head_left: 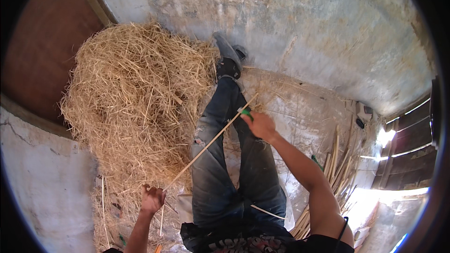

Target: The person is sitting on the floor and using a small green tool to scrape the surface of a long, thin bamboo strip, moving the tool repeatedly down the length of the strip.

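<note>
A long, thin pale bamboo strip (206,146) slants across my legs, from near my left hip up past my right hand. My left hand (153,199) pinches its lower end beside the shavings, with some fingers curled up. My right hand (260,124) is closed round the green handle of a small knife (246,113). The knife's head meets the strip near its far end, above my shin; the blade itself is too small to make out clearly. A short pale strip (267,212) lies on my right thigh.
A big heap of curly shavings (136,93) rises left of my outstretched legs (215,168). Split sticks (330,164) lie in a bundle at right on the dusty floor (300,107). A stained wall (300,33) stands beyond my feet; a brown panel (47,51) is far left.
</note>
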Demonstrator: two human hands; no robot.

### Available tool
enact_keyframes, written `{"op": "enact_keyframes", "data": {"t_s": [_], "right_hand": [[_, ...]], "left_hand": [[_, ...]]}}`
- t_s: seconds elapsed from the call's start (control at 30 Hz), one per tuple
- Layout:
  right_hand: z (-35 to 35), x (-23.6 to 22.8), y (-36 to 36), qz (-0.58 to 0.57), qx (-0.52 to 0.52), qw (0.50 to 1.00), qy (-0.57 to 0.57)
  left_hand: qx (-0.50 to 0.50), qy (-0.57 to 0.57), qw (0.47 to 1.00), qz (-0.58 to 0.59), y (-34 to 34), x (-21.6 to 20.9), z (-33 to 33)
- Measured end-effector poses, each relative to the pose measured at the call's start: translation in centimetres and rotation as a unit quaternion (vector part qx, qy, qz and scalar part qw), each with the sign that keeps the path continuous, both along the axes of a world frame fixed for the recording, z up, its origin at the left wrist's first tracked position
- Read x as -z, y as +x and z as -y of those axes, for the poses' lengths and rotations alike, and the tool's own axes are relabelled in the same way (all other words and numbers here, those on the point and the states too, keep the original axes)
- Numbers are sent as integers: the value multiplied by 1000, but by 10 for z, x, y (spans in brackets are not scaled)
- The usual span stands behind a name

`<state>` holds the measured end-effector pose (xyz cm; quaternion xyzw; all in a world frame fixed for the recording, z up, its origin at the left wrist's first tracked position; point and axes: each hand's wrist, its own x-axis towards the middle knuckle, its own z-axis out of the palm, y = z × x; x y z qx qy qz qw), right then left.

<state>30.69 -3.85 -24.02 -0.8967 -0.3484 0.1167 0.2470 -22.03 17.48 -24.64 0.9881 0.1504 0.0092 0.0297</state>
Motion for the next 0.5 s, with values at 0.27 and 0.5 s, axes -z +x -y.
{"op": "enact_keyframes", "data": {"t_s": [0.27, 0.5], "right_hand": [[119, 19, 175, 66, 288, 953, 62], [20, -5, -42, -10, -69, 996, 59]], "left_hand": [[-2, 35, 999, 12, -60, 23, 0], [-20, 26, 998, 52, 24, 8, 29]]}}
